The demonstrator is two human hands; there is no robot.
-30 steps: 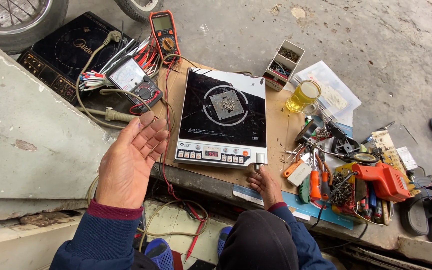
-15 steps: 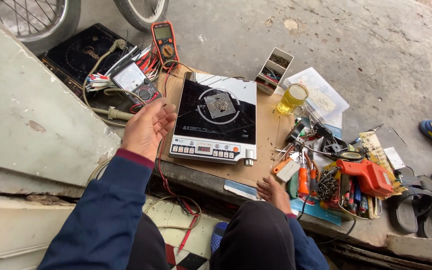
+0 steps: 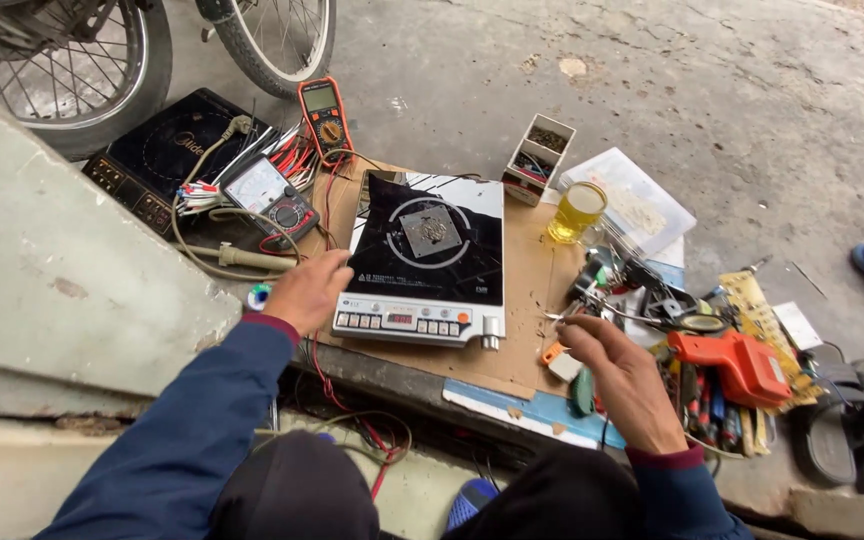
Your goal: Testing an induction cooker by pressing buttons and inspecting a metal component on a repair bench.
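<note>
1. Your left hand rests at the left edge of the induction cooker. Its fingers are bent and touch the cooker's side. You hold nothing in it that can be seen.
2. The cooker lies flat on a piece of brown cardboard. Its top is black glass with a white ring and a grey square in the middle. A row of buttons runs along the white front edge, near you.
3. Your right hand hangs over the right side of the cardboard, just past the cooker's front corner. Its fingers are curled in, and I cannot tell if they pinch something small.
4. Right beside that hand is a heap of tools with an orange tool on top.
5. A glass of yellow drink stands behind the heap, next to a small box of parts.
6. An orange meter and a grey meter lie left of the cooker, with red wires around them.
7. A second black cooker lies under the meters, near a bike wheel.
</note>
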